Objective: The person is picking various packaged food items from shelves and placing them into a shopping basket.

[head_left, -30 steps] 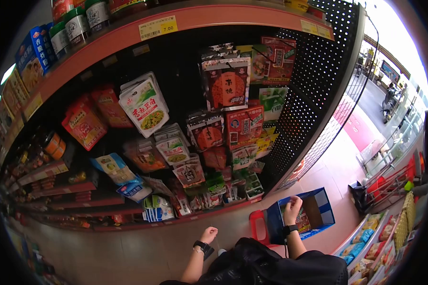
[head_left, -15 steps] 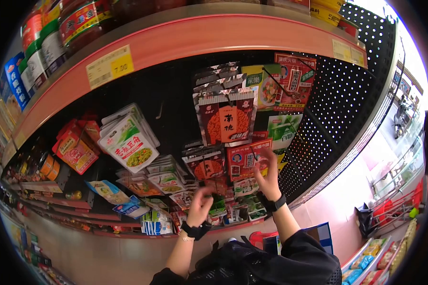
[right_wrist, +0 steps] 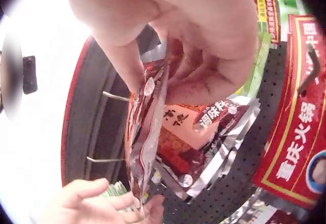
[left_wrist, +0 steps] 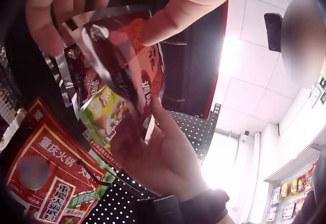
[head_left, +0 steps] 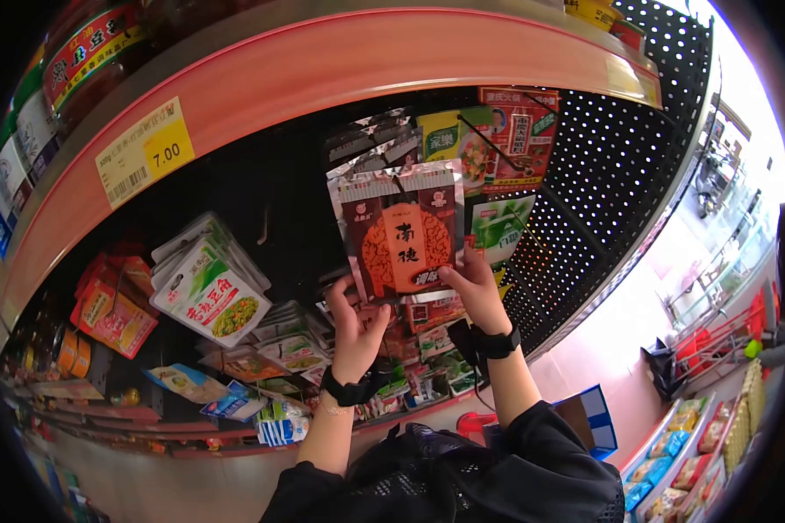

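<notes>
A dark red and orange packet (head_left: 401, 231) faces the head camera in front of similar packets (head_left: 371, 139) on the rack. My right hand (head_left: 484, 301) pinches its lower right corner, thumb in front. By the lower left corner is my left hand (head_left: 355, 340), thumb and fingers spread apart, the thumb just below the packet's bottom edge. The right wrist view shows the packet (right_wrist: 145, 127) nearly edge-on, with the left hand (right_wrist: 102, 203) at its far end. Whether the packet is on its hook, I cannot tell.
Above runs a red shelf edge (head_left: 323, 52) with a price tag. White-and-green packets (head_left: 214, 292) hang at the left, red hotpot packets (head_left: 522, 135) at the right beside a perforated panel (head_left: 602, 183). A blue box (head_left: 589, 418) stands on the floor at lower right.
Both hands have risen to the dark red packet, the right coming up from over the blue box. The right hand has taken hold of its corner. The view has moved closer to the rack.
</notes>
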The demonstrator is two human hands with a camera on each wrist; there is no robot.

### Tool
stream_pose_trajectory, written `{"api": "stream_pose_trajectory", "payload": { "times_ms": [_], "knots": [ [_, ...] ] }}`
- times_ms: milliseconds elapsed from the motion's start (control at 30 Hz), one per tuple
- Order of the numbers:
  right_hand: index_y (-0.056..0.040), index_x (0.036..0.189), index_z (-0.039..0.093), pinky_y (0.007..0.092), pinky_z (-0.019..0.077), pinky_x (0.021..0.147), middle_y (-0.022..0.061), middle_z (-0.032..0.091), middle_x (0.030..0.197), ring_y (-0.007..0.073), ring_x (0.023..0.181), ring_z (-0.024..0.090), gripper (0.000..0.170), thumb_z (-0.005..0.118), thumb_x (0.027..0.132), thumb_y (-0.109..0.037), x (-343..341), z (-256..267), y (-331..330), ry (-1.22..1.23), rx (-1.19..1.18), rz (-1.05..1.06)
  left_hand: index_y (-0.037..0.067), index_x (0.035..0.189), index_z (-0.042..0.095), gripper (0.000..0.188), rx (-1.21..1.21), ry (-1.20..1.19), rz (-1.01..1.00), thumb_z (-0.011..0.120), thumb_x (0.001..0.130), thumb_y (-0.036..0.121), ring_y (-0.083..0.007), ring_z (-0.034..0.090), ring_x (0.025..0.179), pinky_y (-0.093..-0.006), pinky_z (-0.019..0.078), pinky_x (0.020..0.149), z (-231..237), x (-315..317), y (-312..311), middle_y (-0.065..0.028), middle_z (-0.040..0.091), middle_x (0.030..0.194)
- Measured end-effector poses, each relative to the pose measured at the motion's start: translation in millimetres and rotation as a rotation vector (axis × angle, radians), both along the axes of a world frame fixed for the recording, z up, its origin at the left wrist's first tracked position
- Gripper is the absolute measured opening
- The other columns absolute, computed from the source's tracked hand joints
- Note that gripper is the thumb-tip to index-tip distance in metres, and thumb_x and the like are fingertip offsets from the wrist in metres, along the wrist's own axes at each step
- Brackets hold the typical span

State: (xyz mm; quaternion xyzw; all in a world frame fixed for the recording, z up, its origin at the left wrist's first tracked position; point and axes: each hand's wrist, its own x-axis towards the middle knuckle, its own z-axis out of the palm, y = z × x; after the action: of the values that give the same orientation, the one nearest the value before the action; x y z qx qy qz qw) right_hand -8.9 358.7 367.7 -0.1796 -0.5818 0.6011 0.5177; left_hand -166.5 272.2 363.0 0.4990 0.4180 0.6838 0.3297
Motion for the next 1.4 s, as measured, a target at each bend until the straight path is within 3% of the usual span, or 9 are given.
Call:
{"api": "stream_pose_trajectory", "payload": {
  "times_ms": [100,133,467,800,900,1133,1233,1333,1400],
  "knots": [
    [0.0012,0.101,0.042,0.0221,0.0371,0.079,0.0041,0.052,0.095,0.0101,0.089,0.049,0.027,0.051,0.076,-0.003,3,13,-19,0.094,-0.044,-0.047,0.004,0.101,0.034,0.031,0.009,0.048,-0.080,0.051,0.076,0.003,-0.0087,0.044,0.082,-0.0221,0.0352,0.076,-2,-3,-3,-0.0048,0.043,0.094],
    [0.0012,0.100,0.042,0.0226,0.0386,0.078,0.0049,0.052,0.096,0.0106,0.089,0.049,0.027,0.051,0.075,-0.002,6,13,-22,0.097,-0.056,-0.028,0.004,0.092,0.037,0.026,0.050,-0.119,-0.130,0.055,0.074,0.003,-0.0046,0.039,0.070,-0.0164,0.0338,0.064,5,2,-5,0.0014,0.041,0.076],
    [0.0019,0.104,0.040,0.0209,0.0424,0.069,0.0056,0.049,0.099,0.0089,0.084,0.051,0.034,0.054,0.075,-0.008,20,12,-52,0.110,-0.015,-0.075,0.003,0.088,0.038,0.025,0.111,-0.106,-0.224,0.056,0.071,-0.003,-0.0064,0.047,0.072,-0.0188,0.0365,0.064,22,4,-27,-0.0033,0.051,0.081],
    [0.0011,0.078,0.054,0.0227,0.0374,0.069,0.0066,0.052,0.084,0.0133,0.081,0.048,0.014,0.059,0.069,-0.008,45,-8,-74,-0.150,0.269,-0.181,0.001,0.086,0.050,0.021,-0.077,0.085,-0.372,0.060,0.068,-0.001,-0.0074,0.045,0.069,-0.0189,0.0358,0.060,-47,-6,-24,-0.0042,0.050,0.088],
    [0.0004,0.082,0.054,0.0233,0.0382,0.070,0.0049,0.052,0.085,0.0123,0.080,0.048,0.016,0.060,0.069,-0.006,59,-16,-93,-0.229,0.173,-0.173,0.000,0.092,0.050,0.028,-0.589,0.130,-0.352,0.062,0.066,0.000,-0.0071,0.045,0.069,-0.0196,0.0362,0.059,-62,-4,-25,-0.0052,0.052,0.091],
    [0.0019,0.090,0.048,0.0196,0.0363,0.054,-0.0014,0.045,0.066,0.0042,0.061,0.041,0.026,0.057,0.074,-0.016,71,-102,-164,-0.471,-0.179,-0.485,-0.003,0.097,0.047,0.034,-0.686,0.313,-1.055,0.061,0.067,0.001,-0.0136,0.053,0.080,-0.0256,0.0412,0.072,-111,7,-32,-0.0069,0.055,0.091],
    [-0.0037,0.097,0.050,0.0170,0.0378,0.056,-0.0032,0.052,0.076,0.0027,0.066,0.045,0.023,0.054,0.076,-0.015,74,-142,-206,-0.280,-0.620,-0.416,-0.003,0.096,0.048,0.028,-0.678,0.367,-1.255,0.058,0.071,0.007,-0.0124,0.053,0.079,-0.0240,0.0419,0.068,-119,17,-40,-0.0063,0.055,0.090],
    [-0.0011,0.102,0.047,0.0201,0.0396,0.076,0.0021,0.053,0.096,0.0063,0.085,0.050,0.027,0.052,0.077,-0.008,74,-157,-236,0.027,-0.688,-0.466,-0.003,0.097,0.048,0.028,-0.816,0.208,-1.381,0.055,0.075,0.013,-0.0099,0.053,0.077,-0.0225,0.0421,0.066,-140,32,-45,-0.0049,0.055,0.090],
    [-0.0012,0.101,0.046,0.0209,0.0405,0.074,0.0026,0.054,0.093,0.0070,0.083,0.050,0.026,0.052,0.077,-0.008,77,-163,-252,0.086,-0.665,-0.567,-0.003,0.095,0.048,0.026,-0.849,0.181,-1.375,0.054,0.076,0.015,-0.0084,0.051,0.071,-0.0208,0.0409,0.065,-159,41,-52,-0.0025,0.055,0.084]
  ]
}}
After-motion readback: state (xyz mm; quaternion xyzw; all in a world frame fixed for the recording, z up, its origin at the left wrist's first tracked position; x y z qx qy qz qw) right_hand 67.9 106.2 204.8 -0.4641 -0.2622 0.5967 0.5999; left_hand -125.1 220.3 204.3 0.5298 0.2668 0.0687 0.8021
